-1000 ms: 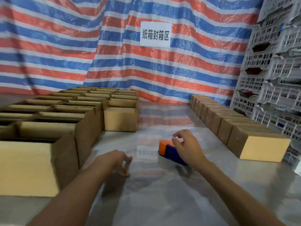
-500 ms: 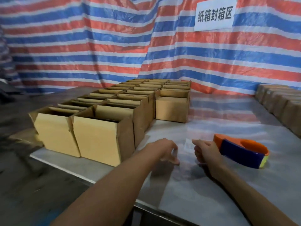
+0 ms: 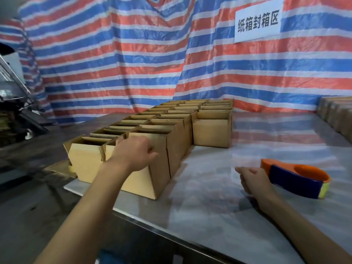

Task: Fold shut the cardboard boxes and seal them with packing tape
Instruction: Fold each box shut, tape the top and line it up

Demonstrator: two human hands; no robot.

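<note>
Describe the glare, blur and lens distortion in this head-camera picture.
Head view: the table mirrors the striped tarp as soft glare; stripes bow from wide-angle distortion; the picture's dim left edge is smeared; the left hand gripping the nearest box and the tape dispenser look fairly sharp.

Even, fairly bright light. The glossy worktop (image 3: 219, 187) mirrors the striped tarp (image 3: 133, 54). Soft shadows; wide-angle bending at edges; dim, blurry left margin.

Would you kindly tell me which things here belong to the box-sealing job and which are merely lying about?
Job: nearest open box, gripped by the left hand; rows of open boxes; tape dispenser; closed boxes.
Lying about: striped tarp; white sign; dark clutter at left.
</note>
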